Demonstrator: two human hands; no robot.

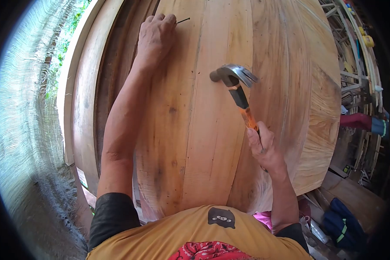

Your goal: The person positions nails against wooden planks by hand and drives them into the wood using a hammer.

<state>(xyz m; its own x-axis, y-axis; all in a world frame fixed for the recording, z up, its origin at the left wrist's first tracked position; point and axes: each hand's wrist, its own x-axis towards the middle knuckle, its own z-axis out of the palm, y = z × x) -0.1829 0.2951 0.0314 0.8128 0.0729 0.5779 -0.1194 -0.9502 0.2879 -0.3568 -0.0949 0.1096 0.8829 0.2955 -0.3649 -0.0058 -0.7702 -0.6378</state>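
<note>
My right hand (266,145) is wrapped round the orange and black handle of a claw hammer (238,84). The hammer's metal head is over the middle of the wooden boards (212,130), its claw pointing right. Farther off, at the upper left, my left hand (158,34) is closed, knuckles up, on the boards. A dark nail (183,20) sticks out from its fingers to the right, slanting, with its head at the far end.
Upright planks (86,82) and a pale mesh sheet (21,121) stand on the left. Stacked timber and a yellow object (368,41) lie at the right. A dark blue bag or cloth (344,223) is at the lower right.
</note>
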